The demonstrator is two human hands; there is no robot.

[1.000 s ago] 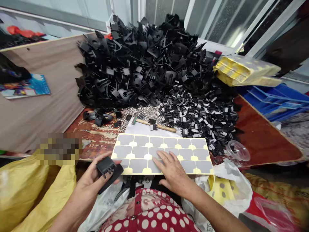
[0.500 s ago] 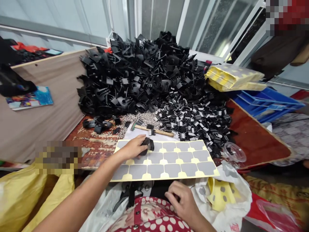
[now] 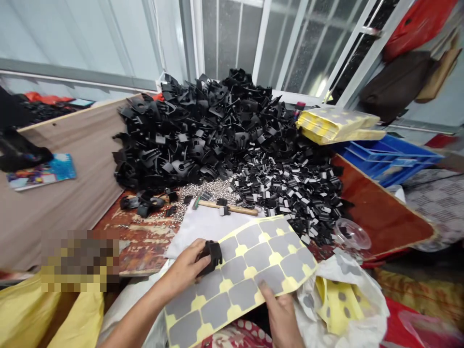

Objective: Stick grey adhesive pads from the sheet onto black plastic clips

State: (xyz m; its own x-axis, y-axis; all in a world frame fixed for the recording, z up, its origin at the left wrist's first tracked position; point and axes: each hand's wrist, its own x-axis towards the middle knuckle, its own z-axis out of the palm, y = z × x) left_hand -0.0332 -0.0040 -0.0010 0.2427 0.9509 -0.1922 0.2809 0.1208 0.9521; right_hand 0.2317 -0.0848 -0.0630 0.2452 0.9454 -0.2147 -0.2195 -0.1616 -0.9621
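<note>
In my left hand is a black curved plastic part, pinched between thumb and fingers over the upper left of a sticker sheet. The sheet carries rows of grey rounded patches on a yellow backing and slants above my lap. My right hand grips its near edge, thumb on top; the fingers underneath are hidden. Beyond the sheet, a wooden-handled hammer lies by a white sheet, with a small black clip against its handle.
A large heap of black plastic parts covers the back of the table. Small black clips and metal balls spread before it. At right are yellow sheet stacks, a blue crate, a clear bowl and a white bag.
My right hand has risen from my lap and taken the sheet's near edge. The sheet has tilted and come closer to me. My left hand, still with the black part, has moved down and left.
</note>
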